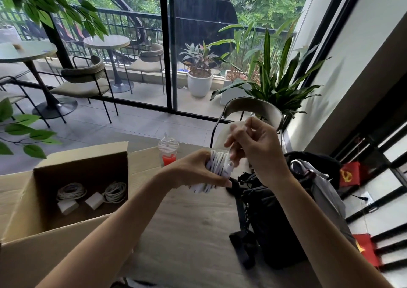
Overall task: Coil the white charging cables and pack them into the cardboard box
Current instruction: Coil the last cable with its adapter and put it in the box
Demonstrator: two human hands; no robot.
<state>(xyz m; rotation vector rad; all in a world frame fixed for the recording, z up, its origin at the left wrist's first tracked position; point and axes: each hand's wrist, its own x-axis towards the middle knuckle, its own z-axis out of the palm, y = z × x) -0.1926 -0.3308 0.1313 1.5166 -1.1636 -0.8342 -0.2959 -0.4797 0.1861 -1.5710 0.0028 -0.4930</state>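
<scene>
One white cable (pixel 217 163) sits coiled, gripped by the left hand (pixel 198 168); the right hand (pixel 253 146), just above, pinches its end. Left of both, the cardboard box (pixel 22 210) holds two coils (pixel 71 190) and two plugs (pixel 94 201).

1. The left hand (pixel 196 168) was bare, and the forearm behind its wrist was bare as far as the frame's lower edge.
2. The right hand (pixel 257 146) was bare too, its forearm uncovered behind the wrist.
3. The left thumb's nail looked short and plain.
</scene>
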